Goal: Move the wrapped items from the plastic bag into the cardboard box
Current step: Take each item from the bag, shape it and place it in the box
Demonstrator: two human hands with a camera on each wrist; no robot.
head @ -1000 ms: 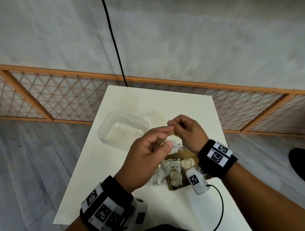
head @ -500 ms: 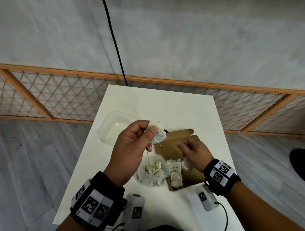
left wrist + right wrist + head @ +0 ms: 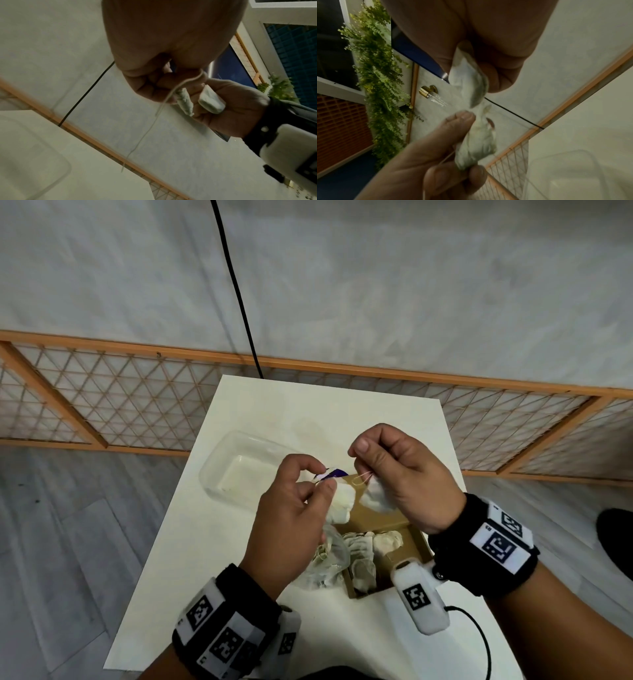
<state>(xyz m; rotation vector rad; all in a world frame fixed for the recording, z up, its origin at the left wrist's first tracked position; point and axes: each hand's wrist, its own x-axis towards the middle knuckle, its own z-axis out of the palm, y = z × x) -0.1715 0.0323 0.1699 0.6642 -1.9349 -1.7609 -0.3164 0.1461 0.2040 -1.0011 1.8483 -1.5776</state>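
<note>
Head view, question: how do your hands stand?

— Both are raised above the cardboard box (image 3: 375, 520). My left hand (image 3: 291, 518) pinches the first wrapped item (image 3: 342, 503) and its purple tag (image 3: 334, 473) between thumb and curled fingers. My right hand (image 3: 407, 484) grips the second wrapped item (image 3: 376, 498) against the palm, thumb and forefinger closed on a thin string (image 3: 358, 480). The two items hang just beside each other, above the box.

— What differs from half a second ago?

— My right hand was then low in the box. It is now level with my left, which then held its item up alone.

— And the setting?

— The box lies open on a white table (image 3: 191, 559) with more wrapped items (image 3: 363, 546) inside. The plastic bag (image 3: 330, 565) lies just beside its left side. A clear tray (image 3: 236, 474) sits farther back. Behind are a wooden lattice rail (image 3: 120, 402), a pale wall crossed by a black cable (image 3: 236, 289), and a grey floor (image 3: 68, 542).
</note>
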